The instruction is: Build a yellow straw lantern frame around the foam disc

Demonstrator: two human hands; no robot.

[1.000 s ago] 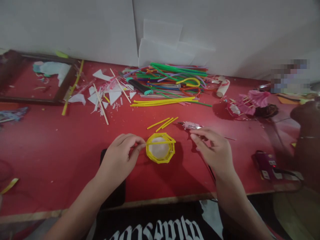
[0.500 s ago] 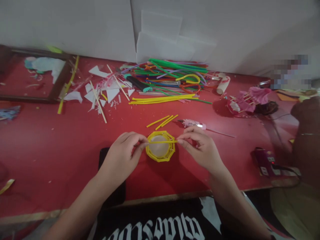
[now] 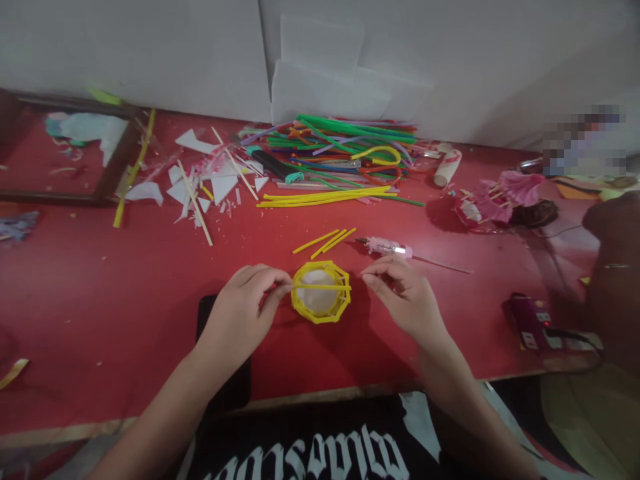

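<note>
A yellow many-sided ring-shaped piece (image 3: 321,320) with a pale round base lies on the red table in front of me. Across its top runs a thin yellow stick (image 3: 323,287), its left end pinched between the thumb and fingers of my left hand (image 3: 253,300). My right hand (image 3: 403,293) is just right of the ring, away from the stick's free end, with thumb and index fingertip close together; whether anything tiny is between them cannot be made out. Several short yellow sticks (image 3: 315,241) lie beyond the ring, beside a pink glue gun or similar tool (image 3: 385,247).
Coloured sticks (image 3: 350,143), a black-and-teal cutter (image 3: 273,164) and white scraps (image 3: 223,188) lie at the back. A pink paper item (image 3: 495,200) and a purple power strip (image 3: 533,323) are at right. A dark phone (image 3: 233,383) lies beneath my left forearm.
My right hand has let go of the stick's right end and moved slightly right. That end now sits lower, over the ring's right rim.
</note>
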